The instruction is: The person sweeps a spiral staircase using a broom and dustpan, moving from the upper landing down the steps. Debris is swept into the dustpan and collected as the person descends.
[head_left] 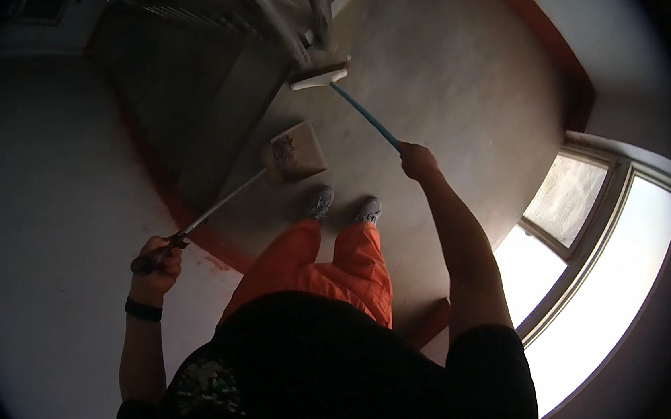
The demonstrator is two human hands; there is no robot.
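Note:
My left hand (156, 267) is closed around the dark grip of a long-handled dustpan (309, 146), whose pale pan has some dark debris in it and is held out above my shoes (368, 210). My right hand (418, 161) grips the teal pole of a broom (365, 113). Its wide white head (312, 81) is beside the foot of the metal railing posts, beyond the dustpan, and the two heads are apart.
A grey metal railing (276, 28) and darker stairs (199, 116) lie at upper left. A red band (561, 51) edges the grey floor (446, 67) along the walls. A white wall (53, 206) is on my left, a bright framed window (605, 260) on my right.

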